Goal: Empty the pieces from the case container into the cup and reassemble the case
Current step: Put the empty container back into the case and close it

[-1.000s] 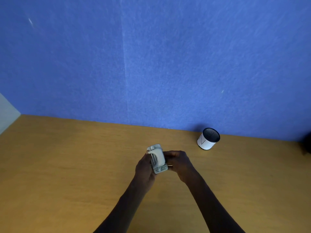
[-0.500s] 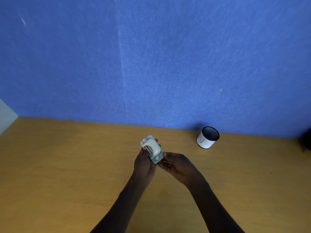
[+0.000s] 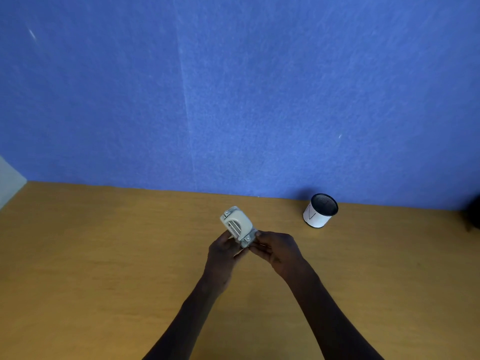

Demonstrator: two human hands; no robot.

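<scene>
Head view is showing both hands holding the case (image 3: 237,224) above the table (image 3: 104,255). Left hand (image 3: 223,253) is gripping its near end from the left; right hand (image 3: 275,249) is pinching its near corner with the fingertips. Case is sticking up past the fingers, apparently closed, so emptying likely is not starting yet. Farther right, well apart, the cup (image 3: 320,211) is standing upright by the wall (image 3: 233,87); its contents cannot be told.
</scene>
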